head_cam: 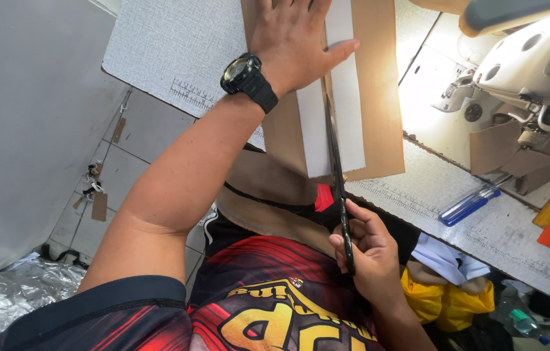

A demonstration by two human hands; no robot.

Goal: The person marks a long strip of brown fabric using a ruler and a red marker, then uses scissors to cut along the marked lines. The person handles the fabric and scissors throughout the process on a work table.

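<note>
Head view: nearest the body, black scissors (338, 175) are gripped by the right hand (367, 257), fingers closed through the handles, blades reaching over the table's (158, 45) near edge into a brown sheet (379, 97) with a white strip (343, 110) on it. Farther in, the sheet is pressed flat by the left hand (291, 39), fingers spread, a black watch (249, 78) worn at the wrist. Toward the right edge, a blue pen (473, 203) is laid, and a white sewing machine (535, 71) is seen beyond.
</note>
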